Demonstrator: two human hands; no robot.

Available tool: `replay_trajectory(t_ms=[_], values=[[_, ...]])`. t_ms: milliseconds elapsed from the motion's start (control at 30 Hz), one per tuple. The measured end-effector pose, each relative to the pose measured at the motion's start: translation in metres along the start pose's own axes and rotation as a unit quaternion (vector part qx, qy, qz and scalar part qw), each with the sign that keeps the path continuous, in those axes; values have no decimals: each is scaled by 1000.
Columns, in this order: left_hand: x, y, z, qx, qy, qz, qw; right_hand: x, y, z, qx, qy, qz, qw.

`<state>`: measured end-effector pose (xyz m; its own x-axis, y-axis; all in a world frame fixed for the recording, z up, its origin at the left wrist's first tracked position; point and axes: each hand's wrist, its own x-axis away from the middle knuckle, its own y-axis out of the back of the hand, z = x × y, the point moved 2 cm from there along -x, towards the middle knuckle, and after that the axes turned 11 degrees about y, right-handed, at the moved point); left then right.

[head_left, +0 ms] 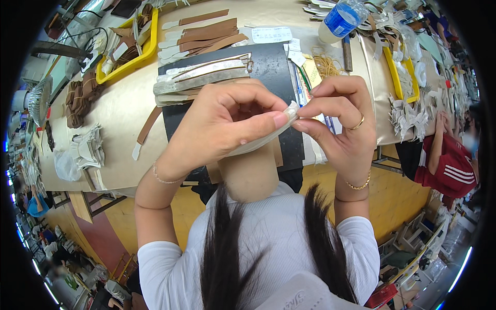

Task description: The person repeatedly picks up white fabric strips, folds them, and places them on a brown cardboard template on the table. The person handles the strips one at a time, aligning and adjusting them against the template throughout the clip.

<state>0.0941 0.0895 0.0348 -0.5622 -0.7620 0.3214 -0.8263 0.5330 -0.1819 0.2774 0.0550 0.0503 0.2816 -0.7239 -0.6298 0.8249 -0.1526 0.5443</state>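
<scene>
Long dark hair and a white ribbed top are filling the bottom of the head view, closest to the lens, with both forearms rising from there toward the middle. Both hands are meeting above the near edge of the counter, and between them they are holding a pale, translucent strip that is curving down and to the left under the left hand. That left hand is closing around the strip, its thumb pressing the strip's upper end against the curled fingers. Opposite it, the right hand, wearing a ring and a thin bracelet, is pinching the same end of the strip between thumb and forefinger, so the two thumbs are nearly touching. Just behind the hands a dark mat is lying on the counter, and a stack of similar pale and brown strips is resting across its far left corner. More brown strips are lying farther back, beside a yellow tray holding brown pieces at the far left. A water bottle with a blue label is lying tilted at the far right, near a tangle of rubber bands. Another person in a red shirt is sitting at the right edge, well apart from the hands.
</scene>
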Motion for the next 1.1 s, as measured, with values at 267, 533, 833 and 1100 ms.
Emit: replay_trajectory(t_ms=[267,533,833,1100], values=[[0,0,2,-48,-23,17,998,-5,5,-5,-74,-45,62,994],[1,-3,-1,-52,7,4,999,-2,3,-8,-87,-51,82,991],[-10,4,4,-27,49,-43,998,7,-2,9,160,107,103,976],[-47,22,2,-187,-175,-145,956,37,-36,60,-330,143,241,901]])
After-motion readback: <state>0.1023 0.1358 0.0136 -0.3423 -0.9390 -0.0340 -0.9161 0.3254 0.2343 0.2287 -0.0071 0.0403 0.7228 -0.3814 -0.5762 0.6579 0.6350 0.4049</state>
